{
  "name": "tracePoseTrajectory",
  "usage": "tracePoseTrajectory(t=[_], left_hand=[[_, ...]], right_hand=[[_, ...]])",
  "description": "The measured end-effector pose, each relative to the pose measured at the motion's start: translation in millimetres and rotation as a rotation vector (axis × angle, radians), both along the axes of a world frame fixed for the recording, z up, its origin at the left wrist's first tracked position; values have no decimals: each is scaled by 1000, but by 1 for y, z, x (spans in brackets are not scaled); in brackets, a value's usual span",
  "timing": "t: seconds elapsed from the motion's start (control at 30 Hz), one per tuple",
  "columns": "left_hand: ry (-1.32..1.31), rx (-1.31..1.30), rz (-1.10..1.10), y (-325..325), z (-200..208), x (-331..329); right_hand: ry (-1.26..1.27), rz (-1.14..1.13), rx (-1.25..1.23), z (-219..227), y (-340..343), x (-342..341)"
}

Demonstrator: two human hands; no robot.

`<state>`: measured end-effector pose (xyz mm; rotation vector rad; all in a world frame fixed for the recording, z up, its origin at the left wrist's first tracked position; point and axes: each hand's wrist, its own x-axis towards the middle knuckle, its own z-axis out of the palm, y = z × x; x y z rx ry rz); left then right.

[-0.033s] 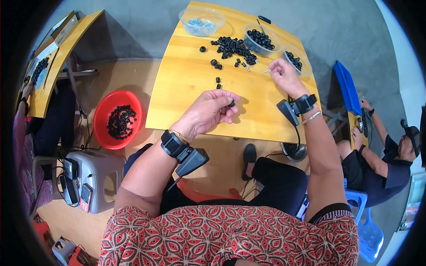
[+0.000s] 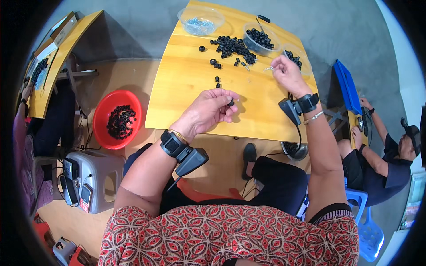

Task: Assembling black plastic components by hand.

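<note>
Above the near part of the yellow table [image 2: 177, 97], my left hand [image 2: 206, 111] pinches a small round black plastic piece [image 2: 230, 102] between thumb and fingers. Farther right, my right hand [image 2: 290, 77] is closed at the fingertips on a small clear, shiny piece [image 2: 268, 69], too small to name exactly. Beyond the hands lies a pile of black plastic pieces [image 2: 230, 46], with several clear bits [image 2: 247, 68] at its near edge. A few loose black pieces [image 2: 217, 80] lie just beyond my left hand. A clear bowl of black pieces [image 2: 260, 39] stands beside the pile.
A clear bowl [image 2: 185, 22] with small bluish clear parts stands at the far left. Another clear bowl [image 2: 306, 66] sits behind my right hand. A red basin [image 2: 98, 128] of black pieces is on the floor. People work at tables on both sides; a grey stool [image 2: 104, 164] stands left.
My right hand has shifted slightly to the right with the clear piece. My left hand stays nearly still, keeping the black piece.
</note>
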<state>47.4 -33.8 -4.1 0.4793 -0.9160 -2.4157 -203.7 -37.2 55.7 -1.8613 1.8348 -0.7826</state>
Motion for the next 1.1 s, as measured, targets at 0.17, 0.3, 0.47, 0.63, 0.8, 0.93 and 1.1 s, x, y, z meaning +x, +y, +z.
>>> tracePoseTrajectory(t=[0.17,0.3,0.47,0.63,0.8,0.93,1.1], left_hand=[[-13,45,35,1,-1,0],[-32,77,59,2,3,-3],[-35,87,52,2,7,-1],[-20,85,42,-1,3,-4],[-12,98,27,-1,2,-2],[3,104,4,-2,2,-1],[-10,124,-3,-3,2,-2]], right_hand=[[102,36,10,-19,15,-9],[156,46,40,-35,34,-18],[252,55,64,-33,37,-3],[278,42,41,-33,35,-3],[201,21,64,-34,32,2],[255,17,32,-36,28,8],[241,-11,52,-40,27,6]])
